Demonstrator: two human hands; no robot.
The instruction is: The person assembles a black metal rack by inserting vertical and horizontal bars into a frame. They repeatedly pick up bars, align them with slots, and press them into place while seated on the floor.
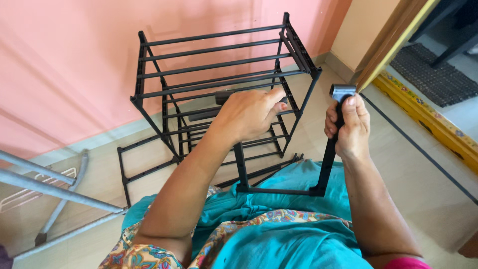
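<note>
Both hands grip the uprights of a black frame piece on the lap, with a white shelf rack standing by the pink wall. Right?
Not quite: the head view shows the shelf rack is black, not white. Left hand and right hand do grip the frame piece uprights.

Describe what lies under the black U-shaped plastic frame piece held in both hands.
The black U-shaped frame piece rests its bottom bar on teal fabric covering the person's lap. Whatever lies beneath the fabric is hidden.

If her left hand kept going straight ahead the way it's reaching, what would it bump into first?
Probably the black rack standing on the floor just beyond it. The left hand already grips a dark upright piece, with the rack's thin bars right past the knuckles, though depth is hard to judge.
</note>
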